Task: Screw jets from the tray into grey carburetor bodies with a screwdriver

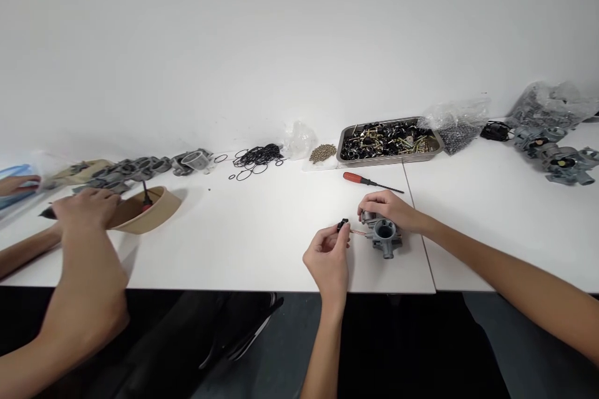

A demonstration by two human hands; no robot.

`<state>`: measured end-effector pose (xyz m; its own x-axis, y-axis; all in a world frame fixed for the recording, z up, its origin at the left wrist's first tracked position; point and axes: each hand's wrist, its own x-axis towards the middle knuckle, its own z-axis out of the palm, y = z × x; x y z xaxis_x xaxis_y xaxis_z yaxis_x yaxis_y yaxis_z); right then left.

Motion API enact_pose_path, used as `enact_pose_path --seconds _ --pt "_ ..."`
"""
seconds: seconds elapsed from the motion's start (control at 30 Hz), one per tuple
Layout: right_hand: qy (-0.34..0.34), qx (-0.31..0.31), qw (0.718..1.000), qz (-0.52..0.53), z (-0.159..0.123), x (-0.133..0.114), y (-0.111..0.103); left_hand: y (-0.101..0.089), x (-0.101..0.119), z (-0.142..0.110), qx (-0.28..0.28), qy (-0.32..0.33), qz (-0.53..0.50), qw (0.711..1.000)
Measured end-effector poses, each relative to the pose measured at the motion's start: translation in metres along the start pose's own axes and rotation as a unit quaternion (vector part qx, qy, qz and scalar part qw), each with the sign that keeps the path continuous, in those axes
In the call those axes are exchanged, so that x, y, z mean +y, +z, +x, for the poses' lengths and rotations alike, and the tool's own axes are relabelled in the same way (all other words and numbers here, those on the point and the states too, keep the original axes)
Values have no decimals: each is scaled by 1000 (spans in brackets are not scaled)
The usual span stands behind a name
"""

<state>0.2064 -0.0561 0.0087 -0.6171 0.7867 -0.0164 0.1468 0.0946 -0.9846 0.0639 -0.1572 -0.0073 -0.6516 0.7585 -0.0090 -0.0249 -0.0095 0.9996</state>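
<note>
Near the table's front edge a grey metal carburetor (pixel 384 232) sits with its round bore facing me. My right hand (pixel 386 207) grips it from behind and above, fingers curled over its left upper part. My left hand (pixel 330 249) is closed in a pinch on a small black-capped part (pixel 343 224). A thin copper-coloured rod (pixel 358 232) runs from that part to the carburetor's left side; whether its tip is inside cannot be made out. Just behind lies a red-handled screwdriver (pixel 358 178).
A metal tray (pixel 392 161) of small black and brass parts stands at the back, beside brass pieces (pixel 322 153) and black O-rings (pixel 257 157). More carburetors (pixel 564 163) stand at right. At left, a co-worker's arms (pixel 84 262) reach around a cardboard tub (pixel 156 212).
</note>
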Motion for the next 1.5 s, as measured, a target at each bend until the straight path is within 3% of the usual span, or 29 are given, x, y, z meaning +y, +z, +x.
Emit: enact_pose_path --seconds 0.07,0.17,0.37,0.47,0.67,0.93,1.1,1.33,1.5 --pt "6 40 999 -9 -1 0 6 0 -2 -6 32 13 13 999" --pt "4 72 997 -12 -2 0 11 2 -4 -20 -10 37 21 999" --pt "-8 -20 1000 20 2 0 4 -8 -2 -22 -174 65 2 983" --pt "-11 -34 999 14 2 0 1 -14 1 -13 -214 48 -10 976" --pt "-6 -44 999 11 1 0 1 -14 -2 -10 -184 22 26 982" --pt "-11 -46 999 11 1 -1 1 -20 0 -2 -226 80 9 971" --pt "-12 -46 999 10 1 -2 1 -26 9 -1 -239 32 -41 970" --pt "-15 -48 999 0 1 -3 1 -24 1 6 -236 -69 -71 967" --pt "-15 -50 999 0 2 -2 0 -24 2 8 -265 -60 -99 957"
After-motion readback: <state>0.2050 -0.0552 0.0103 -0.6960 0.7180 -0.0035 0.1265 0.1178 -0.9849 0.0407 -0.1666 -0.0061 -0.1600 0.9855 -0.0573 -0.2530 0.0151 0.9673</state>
